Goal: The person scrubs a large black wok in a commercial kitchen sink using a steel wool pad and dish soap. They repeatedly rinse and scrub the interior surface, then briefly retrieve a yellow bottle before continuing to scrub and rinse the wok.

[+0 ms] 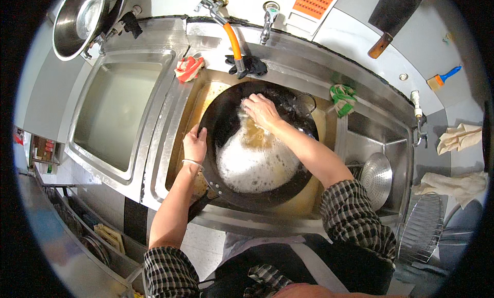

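A large black wok point(216, 159) with foamy water point(254, 168) in it sits over the middle sink basin, its handle pointing to the lower left and a loop handle at the upper right. My left hand point(195, 145), with a bracelet at the wrist, grips the wok's left rim, thumb near the edge. My right hand point(260, 109) is inside the wok, at the far side of the foam, fingers bent against something pale; what it is cannot be told. An orange hose point(232, 41) on a tap hangs just beyond the wok's far rim.
A water-filled basin point(115, 113) lies left; a perforated metal strainer point(376, 180) stands in the right basin. Red-white point(189, 69) and green-white cloths point(343, 100) and black gloves point(251, 65) lie along the sink's back edge. A cleaver point(393, 12) and a brush point(444, 78) hang on the wall.
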The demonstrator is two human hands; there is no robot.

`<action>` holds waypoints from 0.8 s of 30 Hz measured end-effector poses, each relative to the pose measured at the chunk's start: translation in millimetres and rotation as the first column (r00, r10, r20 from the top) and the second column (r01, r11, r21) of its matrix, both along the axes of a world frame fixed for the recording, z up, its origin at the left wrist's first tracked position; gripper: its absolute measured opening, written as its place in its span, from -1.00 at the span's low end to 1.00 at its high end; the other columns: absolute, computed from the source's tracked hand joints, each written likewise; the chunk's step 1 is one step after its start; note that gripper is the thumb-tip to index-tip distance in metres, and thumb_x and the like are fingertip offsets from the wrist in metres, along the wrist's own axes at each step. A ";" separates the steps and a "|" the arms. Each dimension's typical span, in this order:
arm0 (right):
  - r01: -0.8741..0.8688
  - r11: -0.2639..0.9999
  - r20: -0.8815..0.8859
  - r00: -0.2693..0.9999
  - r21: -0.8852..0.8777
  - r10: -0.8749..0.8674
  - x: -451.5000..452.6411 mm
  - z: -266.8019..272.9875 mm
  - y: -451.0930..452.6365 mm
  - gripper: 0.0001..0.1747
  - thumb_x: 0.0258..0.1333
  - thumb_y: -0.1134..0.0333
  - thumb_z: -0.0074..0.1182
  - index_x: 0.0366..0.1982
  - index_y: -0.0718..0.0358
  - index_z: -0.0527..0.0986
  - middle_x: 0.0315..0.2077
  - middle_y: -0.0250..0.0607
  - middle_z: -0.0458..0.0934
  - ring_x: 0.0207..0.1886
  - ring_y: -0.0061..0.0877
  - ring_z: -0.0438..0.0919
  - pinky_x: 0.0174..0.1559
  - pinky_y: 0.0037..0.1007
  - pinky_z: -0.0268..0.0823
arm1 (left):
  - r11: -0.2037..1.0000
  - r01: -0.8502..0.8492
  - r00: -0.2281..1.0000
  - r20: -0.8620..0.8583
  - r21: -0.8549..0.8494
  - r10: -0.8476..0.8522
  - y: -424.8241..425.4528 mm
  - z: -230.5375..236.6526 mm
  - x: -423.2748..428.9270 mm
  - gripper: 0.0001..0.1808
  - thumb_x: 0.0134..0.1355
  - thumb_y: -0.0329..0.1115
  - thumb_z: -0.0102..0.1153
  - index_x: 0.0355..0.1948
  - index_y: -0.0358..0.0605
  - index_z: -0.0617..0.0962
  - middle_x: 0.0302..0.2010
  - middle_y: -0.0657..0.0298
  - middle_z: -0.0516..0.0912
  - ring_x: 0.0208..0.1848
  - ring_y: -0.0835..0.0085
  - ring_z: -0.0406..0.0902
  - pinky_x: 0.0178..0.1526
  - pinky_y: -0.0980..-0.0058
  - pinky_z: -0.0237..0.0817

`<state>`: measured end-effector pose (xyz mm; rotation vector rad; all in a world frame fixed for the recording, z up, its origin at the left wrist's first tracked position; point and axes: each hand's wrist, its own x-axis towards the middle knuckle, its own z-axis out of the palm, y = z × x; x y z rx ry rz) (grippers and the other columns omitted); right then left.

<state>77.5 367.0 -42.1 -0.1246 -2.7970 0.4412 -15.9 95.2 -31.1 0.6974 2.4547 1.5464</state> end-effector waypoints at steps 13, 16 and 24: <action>0.248 0.951 -0.295 0.909 -0.187 -0.295 21.0 -23.1 51.1 -0.75 0.06 0.47 0.32 -0.16 0.22 0.62 -0.18 -0.16 0.61 -0.06 -0.16 0.59 0.00 -0.20 0.50 | 0.998 -0.040 0.997 -0.065 0.046 0.043 -7.6 7.3 -1.8 -0.68 0.43 -0.32 0.14 0.07 -0.35 0.62 -0.19 -0.23 0.71 -0.09 -0.13 0.71 -0.08 0.25 0.48; 0.121 0.983 -0.404 0.900 -0.137 -0.167 -34.9 4.1 -8.5 -0.77 0.06 0.50 0.31 -0.18 0.21 0.63 -0.17 -0.16 0.64 -0.05 -0.18 0.62 0.02 -0.22 0.51 | 0.995 -0.096 0.978 -0.185 0.025 0.099 -9.5 26.3 7.4 -0.67 0.42 -0.33 0.15 0.09 -0.36 0.62 -0.17 -0.26 0.70 -0.07 -0.14 0.70 -0.07 0.24 0.48; 0.281 0.955 -0.155 0.952 0.100 -0.264 51.2 -26.4 48.4 -0.80 0.13 0.43 0.24 -0.17 0.26 0.63 -0.26 -0.09 0.60 -0.11 -0.10 0.60 -0.01 -0.13 0.48 | 0.997 -0.077 0.995 -0.068 -0.020 0.075 -12.0 21.8 3.5 -0.68 0.43 -0.34 0.12 0.10 -0.33 0.63 -0.15 -0.27 0.69 -0.03 -0.18 0.68 -0.03 0.20 0.49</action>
